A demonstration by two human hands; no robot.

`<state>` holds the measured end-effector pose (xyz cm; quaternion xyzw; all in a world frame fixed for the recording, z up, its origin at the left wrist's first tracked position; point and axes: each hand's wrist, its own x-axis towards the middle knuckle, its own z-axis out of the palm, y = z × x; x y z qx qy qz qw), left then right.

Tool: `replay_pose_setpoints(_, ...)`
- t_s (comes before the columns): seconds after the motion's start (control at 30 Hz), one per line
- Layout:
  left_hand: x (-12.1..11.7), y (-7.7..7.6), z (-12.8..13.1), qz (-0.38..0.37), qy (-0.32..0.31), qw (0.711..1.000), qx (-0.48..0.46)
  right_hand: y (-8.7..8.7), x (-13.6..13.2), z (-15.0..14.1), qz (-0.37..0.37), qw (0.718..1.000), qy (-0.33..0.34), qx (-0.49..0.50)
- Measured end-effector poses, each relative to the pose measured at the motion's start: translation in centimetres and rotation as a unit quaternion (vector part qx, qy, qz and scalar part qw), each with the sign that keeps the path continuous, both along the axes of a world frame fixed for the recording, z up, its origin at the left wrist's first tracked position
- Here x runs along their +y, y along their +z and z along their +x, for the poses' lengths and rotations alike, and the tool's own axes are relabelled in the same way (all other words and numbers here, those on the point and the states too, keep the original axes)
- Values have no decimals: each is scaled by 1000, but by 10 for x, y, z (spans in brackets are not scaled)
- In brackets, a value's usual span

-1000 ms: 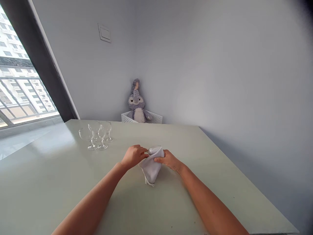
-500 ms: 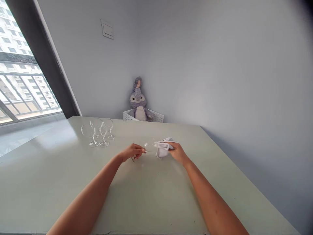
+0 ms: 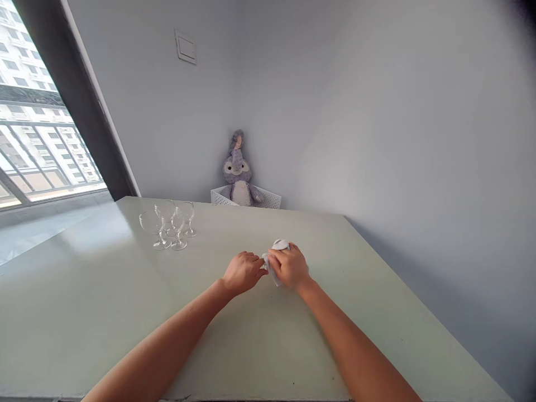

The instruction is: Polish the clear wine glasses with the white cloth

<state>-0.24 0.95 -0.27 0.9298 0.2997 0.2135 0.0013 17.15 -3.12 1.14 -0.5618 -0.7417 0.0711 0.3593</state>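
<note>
Clamping one crumpled white cloth (image 3: 281, 244) in right hand (image 3: 292, 266); cannot tell grip of left hand (image 3: 243, 272) beside cloth. Left of cloth, four round-bowled glasses (image 3: 178, 223).

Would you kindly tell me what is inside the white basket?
A grey plush toy sits in the white basket, its upper body showing; the table hides its lower part and the bottom.

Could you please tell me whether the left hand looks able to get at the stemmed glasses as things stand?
Probably yes: the left hand has a seemingly unobstructed way across the table to the stemmed glasses, though its fingers are close to the white cloth and may be occupied.
</note>
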Motion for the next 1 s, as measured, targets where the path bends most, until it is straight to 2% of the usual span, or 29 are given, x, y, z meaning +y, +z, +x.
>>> replay_pose_setpoints(0.07,-2,-3,2,21,-13,1000,-5,-1,5,9,-99,983,-17,153)
replay_pose_setpoints(0.1,-2,-4,3,19,-8,1000,-14,-2,7,13,-148,958,-16,245)
replay_pose_setpoints(0.17,-3,-6,5,-10,16,999,-46,-4,11,16,-211,881,-9,423)
replay_pose_setpoints(0.23,-5,-7,8,-62,45,994,-81,-8,13,14,-219,799,-15,560)
replay_pose_setpoints(0.3,-8,-8,12,-127,79,982,-115,-13,14,7,-206,737,-18,643)
replay_pose_setpoints(0.33,-10,-9,14,-163,97,973,-130,-16,14,2,-207,714,-15,668)
replay_pose_setpoints(0.4,-12,-10,18,-225,124,952,-168,-18,11,-8,-219,688,0,692)
replay_pose_setpoints(0.5,-13,-15,22,-235,143,929,-249,-19,5,-25,-225,693,25,684)
replay_pose_setpoints(0.63,-11,-22,22,-153,179,913,-332,-17,-5,-45,-219,741,73,631)
replay_pose_setpoints(0.7,-10,-21,21,-145,187,908,-347,-18,-9,-52,-221,759,95,605)
replay_pose_setpoints(0.77,-10,-17,19,-170,165,908,-346,-19,-10,-54,-220,763,102,599)
replay_pose_setpoints(0.83,-10,-8,16,-248,101,900,-344,-19,-9,-52,-221,751,97,614)
replay_pose_setpoints(0.87,-9,-3,14,-313,53,885,-341,-18,-8,-50,-226,743,92,624)
replay_pose_setpoints(0.9,-7,1,12,-388,-1,858,-337,-16,-8,-47,-234,734,87,632)
replay_pose_setpoints(0.97,-4,9,6,-526,-92,775,-338,-11,-8,-40,-263,723,91,632)
replay_pose_setpoints(1.0,-2,12,4,-571,-114,733,-351,-8,-10,-37,-283,722,104,623)
